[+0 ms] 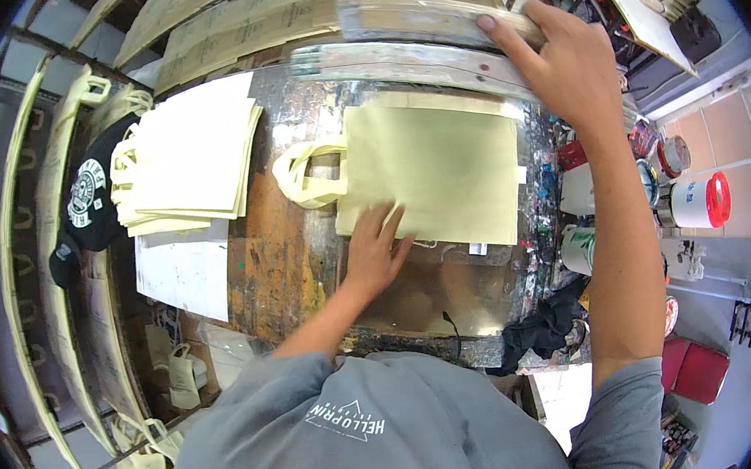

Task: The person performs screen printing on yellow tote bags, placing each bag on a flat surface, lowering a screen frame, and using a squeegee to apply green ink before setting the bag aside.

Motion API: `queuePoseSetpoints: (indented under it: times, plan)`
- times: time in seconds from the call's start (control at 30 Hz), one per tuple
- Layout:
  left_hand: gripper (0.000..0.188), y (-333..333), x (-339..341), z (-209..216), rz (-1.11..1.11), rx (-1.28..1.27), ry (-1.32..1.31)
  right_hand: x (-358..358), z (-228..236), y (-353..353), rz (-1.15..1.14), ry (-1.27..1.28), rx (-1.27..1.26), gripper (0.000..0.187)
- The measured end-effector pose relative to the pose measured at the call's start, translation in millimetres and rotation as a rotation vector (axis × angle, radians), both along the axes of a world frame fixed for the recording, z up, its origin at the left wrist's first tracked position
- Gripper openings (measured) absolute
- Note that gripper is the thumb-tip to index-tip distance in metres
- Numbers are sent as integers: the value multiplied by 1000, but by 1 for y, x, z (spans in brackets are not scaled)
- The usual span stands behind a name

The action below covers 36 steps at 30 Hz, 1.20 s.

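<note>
- Cream cloth bag [432,166]: flat on the paint-stained table [282,252], middle of the work area, handle loop [307,176] out to the left.
- Handling (judged): light, thin, limp; creases or shifts easily, not fragile. Best hold: a corner, the exposed right edge, or the loop.
- Left hand [377,248]: fingers loosely spread, not closed on anything; fingertips over the bag's near-left part, blurred, firm contact can't be told.
- Right hand [571,62]: clamped round the right end of a long wooden-edged piece [409,21], thumb on the near side. Likely stiff, heavier than the bag; an end hold could let it tip.
- In the way: long pale bar [404,63] close along the bag's far side.
- Around: stack of bags [188,162] left, apart from this one; black cloth [542,322] near-right; red-lidded tub [698,203] beyond the right forearm.
</note>
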State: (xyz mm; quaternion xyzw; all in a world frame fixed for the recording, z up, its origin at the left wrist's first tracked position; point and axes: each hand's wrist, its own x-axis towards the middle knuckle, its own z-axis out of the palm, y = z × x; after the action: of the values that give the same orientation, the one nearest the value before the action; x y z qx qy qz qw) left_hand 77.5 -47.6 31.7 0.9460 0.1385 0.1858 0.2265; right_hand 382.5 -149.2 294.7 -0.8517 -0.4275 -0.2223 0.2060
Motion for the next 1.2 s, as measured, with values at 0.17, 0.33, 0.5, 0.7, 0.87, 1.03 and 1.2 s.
queuePoseSetpoints:
  times: [0.17,0.33,0.5,0.7,0.87,1.03,1.2]
  plan:
    - [50,1,-64,-41,770,-1322,-66,-10,3,1,-26,84,-45,66]
    - [39,28,-48,-49,634,-1477,-123,-23,0,-3,-85,166,-92,62]
    - [34,34,-35,-70,684,-1516,-199,-32,-12,-5,-36,53,-63,58]
    - [25,22,-12,-82,793,-1458,-283,-38,-19,-14,-51,64,-96,53]
    - [13,19,-7,-122,841,-1563,-445,-31,-26,-19,-47,10,-128,51]
    - [15,28,-8,-112,873,-1771,-385,-32,-24,-16,-25,30,-118,52]
    - [12,31,0,-92,947,-1671,-397,-38,-28,-17,-7,-28,0,52]
